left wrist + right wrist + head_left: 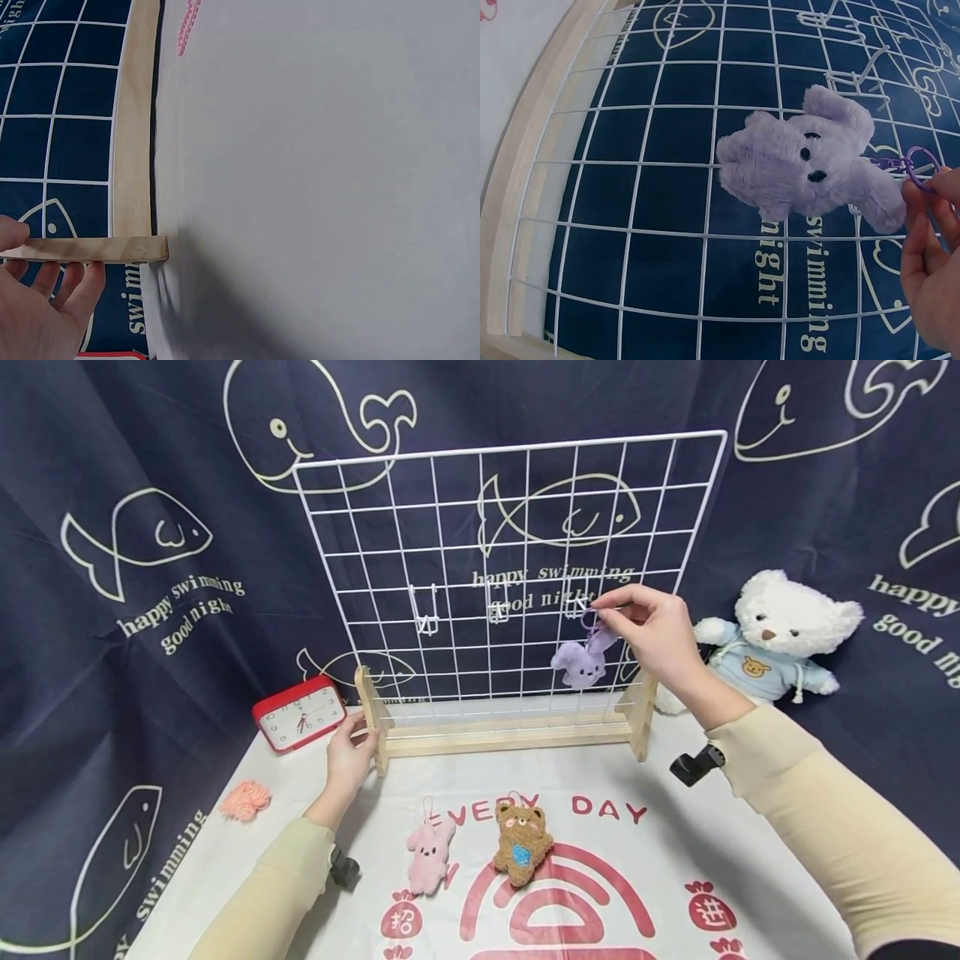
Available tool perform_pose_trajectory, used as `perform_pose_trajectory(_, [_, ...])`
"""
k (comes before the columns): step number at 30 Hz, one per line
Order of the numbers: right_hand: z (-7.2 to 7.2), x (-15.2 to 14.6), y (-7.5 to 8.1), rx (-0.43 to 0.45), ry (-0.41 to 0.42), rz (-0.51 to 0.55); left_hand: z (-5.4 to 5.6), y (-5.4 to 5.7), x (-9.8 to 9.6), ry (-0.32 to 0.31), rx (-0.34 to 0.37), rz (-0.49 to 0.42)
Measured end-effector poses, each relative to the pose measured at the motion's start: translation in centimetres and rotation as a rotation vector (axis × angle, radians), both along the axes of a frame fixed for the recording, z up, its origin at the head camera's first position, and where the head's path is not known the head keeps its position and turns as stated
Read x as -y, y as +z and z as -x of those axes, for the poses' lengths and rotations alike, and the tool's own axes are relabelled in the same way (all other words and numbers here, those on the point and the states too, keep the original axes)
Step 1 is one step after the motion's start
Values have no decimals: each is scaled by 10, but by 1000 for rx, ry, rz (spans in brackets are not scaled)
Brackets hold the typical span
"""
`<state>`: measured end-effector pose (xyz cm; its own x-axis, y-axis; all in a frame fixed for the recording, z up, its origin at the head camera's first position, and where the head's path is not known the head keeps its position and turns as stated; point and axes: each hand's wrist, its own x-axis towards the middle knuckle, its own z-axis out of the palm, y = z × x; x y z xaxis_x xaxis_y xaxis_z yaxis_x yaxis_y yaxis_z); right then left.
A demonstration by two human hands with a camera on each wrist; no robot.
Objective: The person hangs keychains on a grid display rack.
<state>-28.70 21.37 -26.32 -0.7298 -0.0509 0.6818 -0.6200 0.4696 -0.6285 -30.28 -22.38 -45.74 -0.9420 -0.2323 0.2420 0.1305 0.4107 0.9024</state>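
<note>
My right hand pinches the purple ring of a plush bunny keychain between thumb and fingertips. The bunny dangles in front of a white wire grid, near the rightmost of three white hooks. In the right wrist view the purple bunny has one long ear reaching toward the fingers. At the grid's lower left, my left hand grips the wooden side foot of the stand. The left wrist view shows the thumb on one side of the wooden foot and fingers on the other.
A pink bunny keychain and a brown bear keychain lie on the printed white cloth. To the left are a red clock and a pink yarn-like bundle. A white teddy bear sits behind the right arm.
</note>
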Motion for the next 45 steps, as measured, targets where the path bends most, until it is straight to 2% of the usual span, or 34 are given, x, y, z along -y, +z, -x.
perform_pose_trajectory(14, [11, 5, -4, 22, -46, -23, 0, -2, 0, 2, -7, -3])
perform_pose_trajectory(21, [19, 6, -9, 2, -29, 25, 1, -4, 1, 4, -29, 7])
perform_pose_trajectory(30, [30, 9, -11, -1, -51, 55, 0, -2, -1, 7, -12, 7])
perform_pose_trajectory(39, [6, 22, 4, 3, -36, 87, 0, -2, -1, 13, -6, 9])
perform_pose_trajectory(45, [2, 21, 3, -13, -70, 69, 0, -2, -1, 10, -22, 19])
